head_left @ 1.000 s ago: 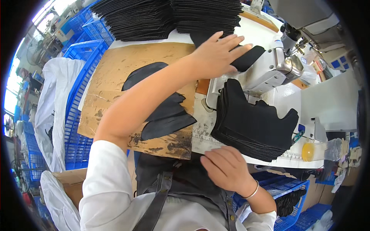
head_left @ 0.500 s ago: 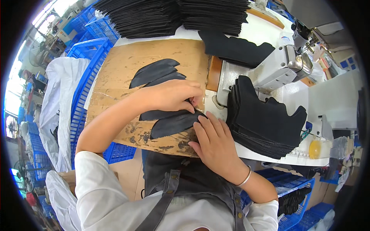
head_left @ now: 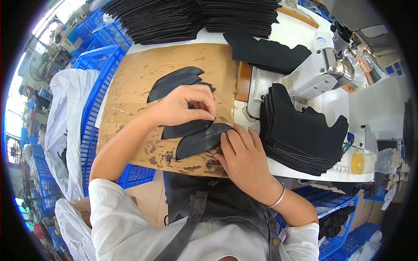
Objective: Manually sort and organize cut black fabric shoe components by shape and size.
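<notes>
My left hand (head_left: 185, 105) pinches the tip of a curved black leather piece (head_left: 185, 129) lying on a brown cardboard sheet (head_left: 143, 74). Right beside it my right hand (head_left: 241, 154) presses its fingers on a second curved black piece (head_left: 198, 142) that overlaps the first. More curved black pieces (head_left: 172, 81) lie just beyond my left hand. To the right of my right hand stands a thick stack of notched black cut pieces (head_left: 302, 130).
A white sewing machine (head_left: 313, 74) stands at the right, with a flat black piece (head_left: 265, 53) behind it. Tall stacks of black cut parts (head_left: 191, 16) fill the table's far side. Blue crates (head_left: 98, 65) and white plastic bags (head_left: 61, 117) sit at the left.
My left hand came back from the far black piece near the machine to the curved pieces on the cardboard. My right hand moved up from the table's edge onto them.
</notes>
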Tool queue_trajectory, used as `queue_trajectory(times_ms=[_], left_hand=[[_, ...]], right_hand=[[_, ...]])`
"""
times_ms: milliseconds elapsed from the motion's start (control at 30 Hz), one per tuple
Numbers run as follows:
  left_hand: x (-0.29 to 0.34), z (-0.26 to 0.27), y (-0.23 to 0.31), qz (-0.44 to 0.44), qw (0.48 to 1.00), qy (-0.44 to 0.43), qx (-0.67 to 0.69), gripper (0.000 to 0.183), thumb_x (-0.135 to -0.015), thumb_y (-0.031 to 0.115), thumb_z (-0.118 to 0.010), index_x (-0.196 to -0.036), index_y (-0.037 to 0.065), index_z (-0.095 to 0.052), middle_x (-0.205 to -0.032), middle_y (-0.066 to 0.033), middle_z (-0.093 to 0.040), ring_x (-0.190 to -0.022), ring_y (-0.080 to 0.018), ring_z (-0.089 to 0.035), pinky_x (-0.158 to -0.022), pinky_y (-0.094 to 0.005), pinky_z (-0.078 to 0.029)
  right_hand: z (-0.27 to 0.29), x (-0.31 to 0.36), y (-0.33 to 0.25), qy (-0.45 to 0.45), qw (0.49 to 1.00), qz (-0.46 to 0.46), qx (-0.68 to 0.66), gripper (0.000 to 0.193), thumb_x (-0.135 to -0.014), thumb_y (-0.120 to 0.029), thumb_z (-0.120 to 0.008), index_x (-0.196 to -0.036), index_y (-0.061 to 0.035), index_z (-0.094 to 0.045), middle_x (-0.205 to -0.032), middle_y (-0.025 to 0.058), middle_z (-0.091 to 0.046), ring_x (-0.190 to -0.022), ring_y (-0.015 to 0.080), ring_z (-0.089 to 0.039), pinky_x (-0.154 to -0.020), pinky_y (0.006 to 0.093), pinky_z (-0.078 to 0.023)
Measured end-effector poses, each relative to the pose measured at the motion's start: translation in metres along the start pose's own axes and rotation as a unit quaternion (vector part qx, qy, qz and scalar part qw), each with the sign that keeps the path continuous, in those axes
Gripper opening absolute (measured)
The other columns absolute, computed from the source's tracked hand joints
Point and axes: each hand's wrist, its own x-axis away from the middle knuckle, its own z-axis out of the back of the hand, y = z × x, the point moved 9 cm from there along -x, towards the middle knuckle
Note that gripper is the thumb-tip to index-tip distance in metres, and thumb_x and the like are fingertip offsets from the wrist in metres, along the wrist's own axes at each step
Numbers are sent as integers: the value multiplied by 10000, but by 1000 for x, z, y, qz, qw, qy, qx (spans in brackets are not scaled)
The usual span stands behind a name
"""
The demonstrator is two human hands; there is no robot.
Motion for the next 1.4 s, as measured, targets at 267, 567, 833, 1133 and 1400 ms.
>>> queue_trajectory(times_ms=[267,567,833,1133,1400], left_hand=[[2,-9,2,41,999,10,-25,153,-791,53,-673,-885,33,-554,-871,-23,-555,-803,-119,-544,-736,-257,-466],[7,3,-20,79,994,74,21,242,-768,6,-621,-993,42,-540,-938,-30,-529,-877,-116,-514,-810,-263,-450],[-2,-32,85,-162,965,52,-201,386,-743,219,-750,-1023,30,-563,-887,-94,-575,-798,-247,-570,-697,-298,-474],[-65,-85,127,-30,999,10,0,305,-789,123,-747,-1014,-4,-585,-875,-62,-633,-745,-103,-592,-638,-236,-476],[-110,-106,88,107,978,29,179,202,-833,147,-715,-912,6,-595,-794,-22,-625,-723,-72,-601,-634,-199,-482]], right_hand=[[7,-16,3,46,998,17,-26,157,-736,-136,-609,-858,-41,-582,-888,85,-527,-978,247,-531,-946,428,-424],[21,18,-58,-18,976,192,-102,177,-663,-116,-602,-820,-46,-558,-798,66,-511,-910,236,-537,-891,429,-431],[99,32,32,50,966,0,-255,318,-547,37,-677,-820,-32,-529,-815,99,-516,-689,276,-558,-575,329,-478],[146,57,108,304,837,-188,-415,299,-732,-35,-744,-994,-31,-600,-898,48,-616,-744,127,-583,-651,249,-476],[111,90,176,44,783,-365,-502,206,-827,-121,-706,-945,26,-623,-757,44,-654,-682,76,-607,-597,214,-488]])
